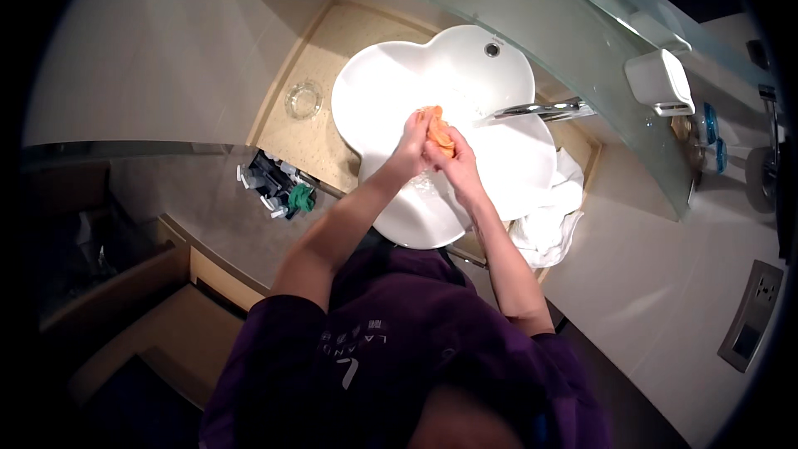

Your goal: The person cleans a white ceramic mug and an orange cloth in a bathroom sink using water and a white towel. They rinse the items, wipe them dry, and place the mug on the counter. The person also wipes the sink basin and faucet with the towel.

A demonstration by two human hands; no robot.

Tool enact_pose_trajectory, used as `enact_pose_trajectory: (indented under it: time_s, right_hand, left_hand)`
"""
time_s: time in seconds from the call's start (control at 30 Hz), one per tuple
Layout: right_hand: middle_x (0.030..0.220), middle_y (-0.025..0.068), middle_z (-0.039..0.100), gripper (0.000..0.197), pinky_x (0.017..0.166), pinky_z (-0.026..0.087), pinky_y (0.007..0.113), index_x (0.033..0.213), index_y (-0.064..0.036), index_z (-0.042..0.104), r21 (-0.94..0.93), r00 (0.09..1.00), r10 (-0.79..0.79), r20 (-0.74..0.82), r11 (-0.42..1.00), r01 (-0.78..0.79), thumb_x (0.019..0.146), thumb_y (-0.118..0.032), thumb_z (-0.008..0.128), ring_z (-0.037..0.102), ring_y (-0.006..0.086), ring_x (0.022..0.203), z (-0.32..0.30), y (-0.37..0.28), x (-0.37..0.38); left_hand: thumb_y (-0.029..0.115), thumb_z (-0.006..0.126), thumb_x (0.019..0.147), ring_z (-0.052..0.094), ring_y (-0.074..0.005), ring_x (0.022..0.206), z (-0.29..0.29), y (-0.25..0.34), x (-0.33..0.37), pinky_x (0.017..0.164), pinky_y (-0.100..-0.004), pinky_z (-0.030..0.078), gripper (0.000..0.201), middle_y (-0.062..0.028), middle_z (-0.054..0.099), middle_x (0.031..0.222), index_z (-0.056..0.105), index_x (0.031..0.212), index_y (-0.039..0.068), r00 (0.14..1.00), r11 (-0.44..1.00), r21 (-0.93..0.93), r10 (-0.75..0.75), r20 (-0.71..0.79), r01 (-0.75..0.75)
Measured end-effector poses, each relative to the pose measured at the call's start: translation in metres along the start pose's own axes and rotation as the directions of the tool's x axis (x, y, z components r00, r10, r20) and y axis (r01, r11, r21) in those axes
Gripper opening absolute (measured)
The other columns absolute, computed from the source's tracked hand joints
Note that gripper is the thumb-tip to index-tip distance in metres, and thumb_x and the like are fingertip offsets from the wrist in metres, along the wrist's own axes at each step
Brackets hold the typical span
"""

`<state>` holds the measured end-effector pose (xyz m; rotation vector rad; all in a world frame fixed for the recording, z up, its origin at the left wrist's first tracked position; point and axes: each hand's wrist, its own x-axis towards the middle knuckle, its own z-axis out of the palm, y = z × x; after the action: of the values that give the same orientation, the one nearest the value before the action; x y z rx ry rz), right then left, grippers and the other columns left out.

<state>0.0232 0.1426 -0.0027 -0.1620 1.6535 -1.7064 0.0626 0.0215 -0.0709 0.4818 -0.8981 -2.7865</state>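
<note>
We look down at a white clover-shaped washbasin, which is set on a beige table. Over the middle of this washbasin, the left hand and the right hand hold together a crumpled orange cloth. The fingers of both hands are bent closely around it, so we see only a part of the cloth, and the exact place of each fingertip we cannot tell. The chrome faucet reaches in from the right side of the washbasin; strong glare on the white surface makes it difficult for us to see whether water runs from it.

To the left of the washbasin lies a round clear glass dish. At its lower right is a bunched white towel, partly covered by the washbasin rim. At its lower left, beyond the table edge, we notice a group of white-topped bottles with a green cloth; their details are too small for us.
</note>
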Motion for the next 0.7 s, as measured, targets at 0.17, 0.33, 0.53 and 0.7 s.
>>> enact_pose_trajectory:
  time_s: [0.17, 0.33, 0.53, 0.7]
  right_hand:
    - [0.096, 0.0057, 0.055, 0.018, 0.075, 0.051, 0.033, 0.097, -0.0030, 0.070, -0.469, 0.874, -0.476, 0.101, 0.752, 0.464, 0.092, -0.018, 0.079, 0.056, 0.0181, 0.087, 0.029, -0.037, -0.042]
    - [0.095, 0.0175, 0.068, 0.027, 0.074, 0.053, 0.046, 0.095, -0.0049, 0.072, -0.751, 0.755, -0.640, -0.142, 0.567, 0.339, 0.090, -0.031, 0.077, 0.067, 0.0367, 0.087, 0.050, -0.025, -0.018]
    - [0.087, 0.0228, 0.072, 0.037, 0.076, 0.054, 0.051, 0.093, -0.0067, 0.075, -0.790, 0.811, -0.422, -0.405, 0.608, -0.078, 0.095, -0.043, 0.066, 0.070, 0.0439, 0.085, -0.011, -0.013, 0.027]
    - [0.079, 0.0241, 0.072, 0.042, 0.077, 0.055, 0.054, 0.096, -0.0060, 0.074, -0.806, 0.744, -0.412, -0.526, 0.522, -0.281, 0.100, -0.045, 0.058, 0.071, 0.0458, 0.079, -0.080, 0.000, 0.024]
  left_hand:
    - [0.051, 0.055, 0.104, 0.067, -0.0238, 0.089, -0.021, -0.007, 0.025, 0.080, -0.0409, 0.058, 0.041, -0.0084, 0.064, 0.103, 0.056, 0.113, 0.012, 0.913, 0.898, -0.209, -0.404, -0.049, 0.386]
    - [0.045, 0.052, 0.105, 0.066, -0.0195, 0.087, -0.051, -0.031, 0.041, 0.078, -0.0349, 0.056, 0.034, -0.0068, 0.065, 0.097, 0.062, 0.102, 0.012, 0.878, 0.848, -0.251, -0.406, 0.254, 0.466]
    - [0.027, 0.058, 0.104, 0.069, -0.0203, 0.087, 0.028, -0.039, 0.017, 0.076, -0.0363, 0.058, 0.025, -0.0092, 0.067, 0.103, 0.064, 0.112, 0.004, 0.926, 0.949, 0.045, -0.292, -0.239, 0.311]
    - [0.024, 0.070, 0.096, 0.069, -0.0246, 0.097, 0.091, 0.067, 0.005, 0.080, -0.0394, 0.059, 0.042, -0.0162, 0.066, 0.110, 0.058, 0.126, -0.002, 0.924, 0.546, 0.746, -0.257, -0.285, 0.382]
